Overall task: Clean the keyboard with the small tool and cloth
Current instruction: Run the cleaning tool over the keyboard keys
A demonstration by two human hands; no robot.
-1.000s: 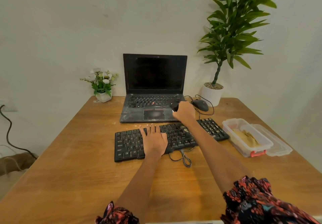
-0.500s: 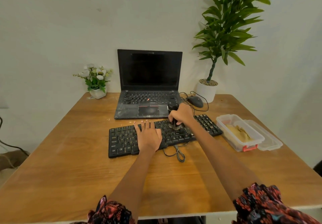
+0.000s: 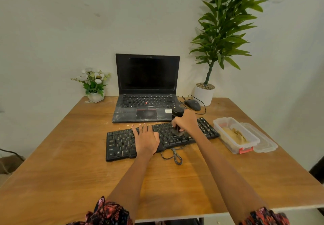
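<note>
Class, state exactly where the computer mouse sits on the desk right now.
In the head view the mouse lies at the back right of the table, between the laptop and the white plant pot.

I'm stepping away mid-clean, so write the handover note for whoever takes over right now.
Left hand: flat, fingers straight, pressing on the black keyboard to steady it.
Right hand: grips the small black tool upright, its lower end down on the keys right of centre.
Cloth: not identifiable in this view.
Nearby: the open plastic container sits right of the keyboard.
Done: tool work is under way; how much is finished cannot be told.
Left: finish the keys with the tool, then wipe with the cloth.
</note>
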